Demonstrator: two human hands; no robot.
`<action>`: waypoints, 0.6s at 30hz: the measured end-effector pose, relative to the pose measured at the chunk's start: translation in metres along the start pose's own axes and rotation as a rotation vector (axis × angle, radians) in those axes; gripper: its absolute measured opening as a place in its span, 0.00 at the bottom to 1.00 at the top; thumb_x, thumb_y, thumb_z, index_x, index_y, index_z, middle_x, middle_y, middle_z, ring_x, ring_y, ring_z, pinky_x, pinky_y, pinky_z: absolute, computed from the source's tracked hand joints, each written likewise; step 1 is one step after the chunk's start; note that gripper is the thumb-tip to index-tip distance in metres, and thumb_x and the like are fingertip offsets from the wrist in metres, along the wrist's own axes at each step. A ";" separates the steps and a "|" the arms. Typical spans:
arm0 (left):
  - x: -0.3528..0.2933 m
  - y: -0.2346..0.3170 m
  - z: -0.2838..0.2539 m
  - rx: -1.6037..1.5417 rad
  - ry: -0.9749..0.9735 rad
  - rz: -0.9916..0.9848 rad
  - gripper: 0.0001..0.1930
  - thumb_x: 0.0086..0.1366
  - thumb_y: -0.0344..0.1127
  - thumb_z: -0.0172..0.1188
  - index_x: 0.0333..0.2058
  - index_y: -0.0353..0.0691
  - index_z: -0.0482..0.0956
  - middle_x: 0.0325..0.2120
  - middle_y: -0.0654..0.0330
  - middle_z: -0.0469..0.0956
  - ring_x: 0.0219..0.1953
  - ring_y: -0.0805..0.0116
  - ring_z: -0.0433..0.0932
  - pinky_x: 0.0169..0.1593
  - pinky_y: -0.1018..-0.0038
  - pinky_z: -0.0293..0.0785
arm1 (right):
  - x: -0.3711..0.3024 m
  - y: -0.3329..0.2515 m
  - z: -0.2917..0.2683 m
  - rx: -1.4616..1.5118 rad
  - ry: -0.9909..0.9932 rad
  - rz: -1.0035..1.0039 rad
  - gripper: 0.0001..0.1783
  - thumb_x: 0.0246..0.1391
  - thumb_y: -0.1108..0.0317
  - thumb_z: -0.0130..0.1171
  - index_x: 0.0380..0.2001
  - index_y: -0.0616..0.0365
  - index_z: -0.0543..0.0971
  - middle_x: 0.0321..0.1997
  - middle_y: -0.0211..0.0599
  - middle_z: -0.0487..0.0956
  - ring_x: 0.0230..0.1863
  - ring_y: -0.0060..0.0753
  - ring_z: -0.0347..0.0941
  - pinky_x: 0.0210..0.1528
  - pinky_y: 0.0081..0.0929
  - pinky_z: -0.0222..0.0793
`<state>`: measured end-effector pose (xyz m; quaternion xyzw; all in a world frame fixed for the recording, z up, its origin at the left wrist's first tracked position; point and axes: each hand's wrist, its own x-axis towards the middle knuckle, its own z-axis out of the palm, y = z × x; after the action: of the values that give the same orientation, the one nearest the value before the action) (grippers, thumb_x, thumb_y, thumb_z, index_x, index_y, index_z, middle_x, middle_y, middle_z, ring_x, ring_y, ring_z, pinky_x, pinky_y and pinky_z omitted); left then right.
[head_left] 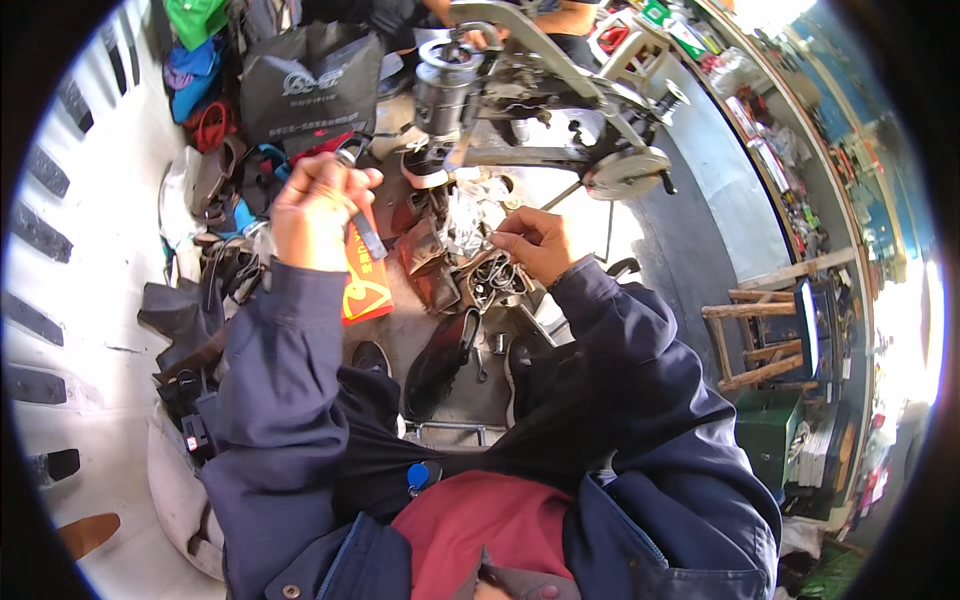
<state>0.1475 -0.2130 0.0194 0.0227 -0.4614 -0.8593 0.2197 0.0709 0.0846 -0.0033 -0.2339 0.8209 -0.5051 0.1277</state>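
My left hand (322,208) is raised at the centre left, its fingers closed round a dark flat strip (368,236) that hangs below the palm. A shiny metal piece (349,154) shows above the same fingers; whether it belongs to the strip I cannot tell. My right hand (541,243) is bent in a pinch beside a crumpled clear plastic bag (466,222). What its fingertips hold, if anything, is too small to make out. Below the hands, a black shoe (440,365) lies on the floor between my feet, near a box of small parts (497,280).
A hand-cranked sewing machine (540,90) stands ahead, with another person's hands behind it. A black shopping bag (312,85) and a red-orange bag (366,280) lie to the left. On the right are a wooden stool (760,340) and a green box (768,435).
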 end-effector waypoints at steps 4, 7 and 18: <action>-0.045 -0.057 0.035 -0.128 0.035 -0.295 0.06 0.74 0.37 0.59 0.39 0.41 0.79 0.36 0.57 0.83 0.48 0.57 0.84 0.49 0.60 0.82 | -0.024 -0.022 0.006 0.012 -0.020 -0.045 0.10 0.56 0.65 0.69 0.38 0.58 0.85 0.31 0.35 0.84 0.30 0.25 0.79 0.34 0.26 0.75; -0.069 -0.089 0.049 -0.316 0.004 -0.417 0.05 0.74 0.36 0.58 0.40 0.42 0.79 0.43 0.55 0.84 0.50 0.58 0.83 0.51 0.63 0.81 | -0.034 -0.028 0.021 -0.039 -0.038 -0.291 0.09 0.52 0.66 0.70 0.36 0.56 0.85 0.32 0.41 0.84 0.32 0.40 0.82 0.37 0.32 0.77; -0.083 -0.156 0.062 -0.335 0.051 -0.525 0.07 0.76 0.35 0.55 0.40 0.39 0.78 0.38 0.60 0.81 0.46 0.63 0.80 0.55 0.65 0.77 | -0.050 0.014 0.033 -0.209 -0.038 -0.308 0.17 0.52 0.72 0.65 0.47 0.59 0.81 0.45 0.50 0.81 0.42 0.57 0.81 0.43 0.41 0.80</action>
<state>0.1517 -0.0574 -0.0839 0.1262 -0.2859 -0.9499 0.0024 0.1249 0.0900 -0.0321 -0.3783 0.8208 -0.4261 0.0395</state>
